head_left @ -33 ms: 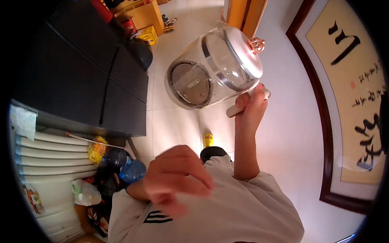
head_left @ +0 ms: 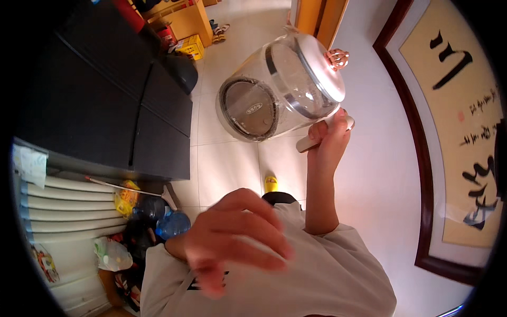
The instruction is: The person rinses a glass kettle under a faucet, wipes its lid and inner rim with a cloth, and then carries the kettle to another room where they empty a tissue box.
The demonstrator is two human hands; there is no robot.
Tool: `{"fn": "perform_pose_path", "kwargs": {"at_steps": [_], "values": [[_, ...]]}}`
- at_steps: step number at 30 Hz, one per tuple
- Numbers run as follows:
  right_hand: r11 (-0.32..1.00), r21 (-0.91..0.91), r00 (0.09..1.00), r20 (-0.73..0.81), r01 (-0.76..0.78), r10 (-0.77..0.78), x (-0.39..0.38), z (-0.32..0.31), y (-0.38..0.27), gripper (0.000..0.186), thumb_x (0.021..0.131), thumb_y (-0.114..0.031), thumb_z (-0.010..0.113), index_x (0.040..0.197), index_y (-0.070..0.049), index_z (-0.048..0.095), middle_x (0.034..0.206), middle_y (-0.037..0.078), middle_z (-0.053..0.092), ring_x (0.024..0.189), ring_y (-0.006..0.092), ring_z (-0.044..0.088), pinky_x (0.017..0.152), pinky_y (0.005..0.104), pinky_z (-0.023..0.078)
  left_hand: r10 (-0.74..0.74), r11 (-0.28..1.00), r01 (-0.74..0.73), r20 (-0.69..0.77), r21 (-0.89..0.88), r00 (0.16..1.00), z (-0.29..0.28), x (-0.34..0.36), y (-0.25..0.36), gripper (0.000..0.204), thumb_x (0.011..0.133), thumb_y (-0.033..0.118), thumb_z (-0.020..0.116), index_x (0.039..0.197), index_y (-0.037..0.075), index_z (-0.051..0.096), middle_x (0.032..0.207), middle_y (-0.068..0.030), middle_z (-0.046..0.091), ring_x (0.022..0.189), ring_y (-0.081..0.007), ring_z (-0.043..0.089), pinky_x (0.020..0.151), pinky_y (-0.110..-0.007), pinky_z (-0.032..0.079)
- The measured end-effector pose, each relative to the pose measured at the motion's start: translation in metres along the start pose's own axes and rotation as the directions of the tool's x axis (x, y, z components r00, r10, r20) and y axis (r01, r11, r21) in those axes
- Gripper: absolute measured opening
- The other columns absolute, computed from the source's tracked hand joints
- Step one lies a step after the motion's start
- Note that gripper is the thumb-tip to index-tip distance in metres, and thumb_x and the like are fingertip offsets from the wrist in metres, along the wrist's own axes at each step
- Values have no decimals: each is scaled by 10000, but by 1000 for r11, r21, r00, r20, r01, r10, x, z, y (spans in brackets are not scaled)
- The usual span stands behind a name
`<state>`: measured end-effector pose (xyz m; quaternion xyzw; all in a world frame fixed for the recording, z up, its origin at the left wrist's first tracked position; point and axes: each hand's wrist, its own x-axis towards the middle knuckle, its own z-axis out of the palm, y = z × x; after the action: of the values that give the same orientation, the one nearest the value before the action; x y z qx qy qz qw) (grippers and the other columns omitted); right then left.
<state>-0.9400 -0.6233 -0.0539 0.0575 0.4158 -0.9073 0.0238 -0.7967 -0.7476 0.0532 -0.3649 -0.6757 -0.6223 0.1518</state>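
Right hand [head_left: 328,138] clamped on the handle of a glass kettle [head_left: 280,87], held tipped high over the tiled floor [head_left: 232,164]. Left hand [head_left: 235,240] blurred, fingers loosely apart, holding nothing. One-handed grip: could slip and shatter, or lose the lid [head_left: 322,66].

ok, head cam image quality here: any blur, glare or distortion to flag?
Head view: the left hand near the lens is smeared by motion blur, fingers soft; the glass kettle held by the right hand is sharp, with bright highlights on its lid. Fisheye bends the framed calligraphy and the black cabinet edges; the corners are vignetted black.
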Motion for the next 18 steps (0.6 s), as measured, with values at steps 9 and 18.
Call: {"fn": "perform_pose_path", "kwargs": {"at_steps": [9,18], "values": [[998,-7,997,37,-67,67,272,56,95,234,903,-251,502,787,-69,411,572,-11,352,445,76,321,427,246,302,32,982,-58,-138,-182,990,-138,137,-202,199,818,257,588,748,71,581,755,-70,635,647,-210,549,627,-360,422],[998,-5,997,52,-63,63,444,197,208,232,902,-248,496,776,-81,396,557,-13,348,431,73,312,409,245,276,146,988,-154,-363,6,920,-338,191,-323,265,851,320,529,828,59,565,781,-103,629,712,-252,569,710,-423,437]]}}
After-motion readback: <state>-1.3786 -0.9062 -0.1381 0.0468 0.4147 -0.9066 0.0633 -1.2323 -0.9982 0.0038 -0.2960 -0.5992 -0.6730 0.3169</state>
